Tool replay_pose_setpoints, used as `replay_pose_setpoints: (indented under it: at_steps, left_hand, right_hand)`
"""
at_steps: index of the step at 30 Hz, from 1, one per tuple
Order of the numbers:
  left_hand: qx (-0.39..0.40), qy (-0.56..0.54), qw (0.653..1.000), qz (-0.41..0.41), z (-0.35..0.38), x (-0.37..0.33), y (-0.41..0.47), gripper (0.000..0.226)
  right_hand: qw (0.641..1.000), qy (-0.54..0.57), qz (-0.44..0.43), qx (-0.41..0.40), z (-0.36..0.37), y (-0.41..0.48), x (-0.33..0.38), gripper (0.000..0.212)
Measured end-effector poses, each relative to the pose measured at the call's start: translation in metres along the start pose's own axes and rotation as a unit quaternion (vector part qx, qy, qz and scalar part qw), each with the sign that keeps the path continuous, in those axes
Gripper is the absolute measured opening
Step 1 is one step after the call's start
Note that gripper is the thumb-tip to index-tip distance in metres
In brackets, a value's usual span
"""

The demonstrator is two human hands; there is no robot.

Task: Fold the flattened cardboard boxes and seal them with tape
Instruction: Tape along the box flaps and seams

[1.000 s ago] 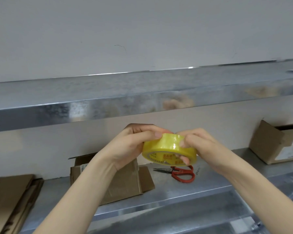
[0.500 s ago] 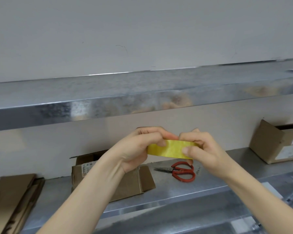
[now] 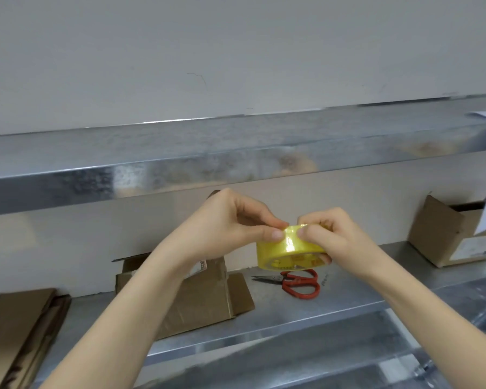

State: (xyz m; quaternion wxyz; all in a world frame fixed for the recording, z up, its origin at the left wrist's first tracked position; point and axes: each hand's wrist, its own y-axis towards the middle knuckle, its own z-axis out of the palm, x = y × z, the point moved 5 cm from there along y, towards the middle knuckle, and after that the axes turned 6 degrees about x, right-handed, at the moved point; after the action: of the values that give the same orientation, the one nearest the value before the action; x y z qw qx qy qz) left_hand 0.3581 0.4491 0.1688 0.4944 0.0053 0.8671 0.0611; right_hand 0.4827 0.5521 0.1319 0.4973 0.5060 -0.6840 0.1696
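Yellow tape roll (image 3: 289, 248) is up at centre frame, above the metal shelf (image 3: 334, 307)! The right hand (image 3: 337, 237) wraps round it while the left hand (image 3: 230, 228) pinches its top edge. Below, a flattened cardboard box (image 3: 208, 299) lies left of centre, with red scissors (image 3: 300, 283) near its right side.
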Motion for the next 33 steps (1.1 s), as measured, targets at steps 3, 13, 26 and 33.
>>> replay_pose_setpoints:
  at_steps: [3,13,26,33]
  left_hand:
    - [-0.043,0.055,0.997,0.027,0.002,0.004,0.007,0.006]
    - [-0.087,0.330,0.921,0.188,0.022,0.001,0.014,0.008]
    - [-0.030,0.281,0.950,0.133,0.021,-0.002,0.022,0.021]
    - [-0.008,0.287,0.951,0.119,0.027,0.004,0.024,0.021]
  right_hand:
    - [0.998,-0.033,0.029,-0.037,-0.004,0.004,-0.003,0.041]
    - [0.991,-0.045,0.100,-0.080,-0.006,0.001,-0.015,0.043]
    - [0.985,-0.046,0.136,-0.092,-0.011,0.004,-0.016,0.036]
    - [0.982,-0.026,0.164,-0.087,-0.003,-0.001,-0.024,0.043]
